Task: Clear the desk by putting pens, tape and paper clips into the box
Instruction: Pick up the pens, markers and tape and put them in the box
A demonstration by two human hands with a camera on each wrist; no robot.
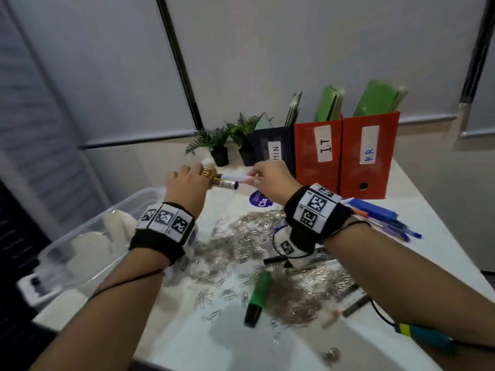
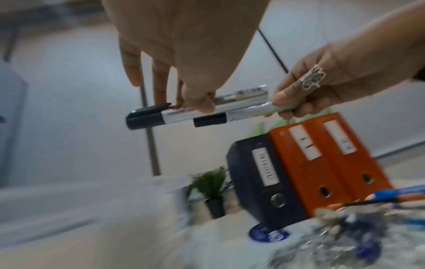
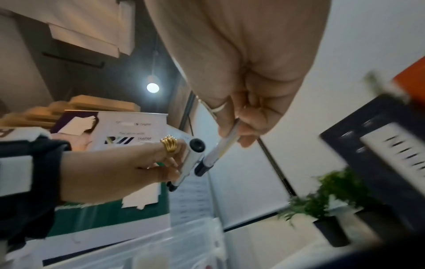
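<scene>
Above the desk's far side, my left hand [image 1: 199, 180] grips a small bundle of white markers with black caps [image 2: 147, 119]. My right hand [image 1: 255, 178] pinches the tail of another white marker [image 2: 243, 112], whose black cap lies against the bundle. The right wrist view has that marker [image 3: 218, 147] between my right hand's [image 3: 232, 131] thumb and fingers, beside the left hand [image 3: 174, 169] with its gold ring. A clear plastic box [image 1: 80, 236] stands at the left, with pale things inside. Paper clips [image 1: 249, 228] cover the desk's middle. More pens [image 1: 380, 218] lie at the right.
A green highlighter [image 1: 257, 298] and dark pens [image 1: 353, 306] lie among the clips near me. Two orange file boxes [image 1: 345, 156] and a dark one [image 1: 273, 148] stand at the back, with small potted plants [image 1: 219, 145] to their left. A blue round sticker [image 1: 258, 200] lies below my hands.
</scene>
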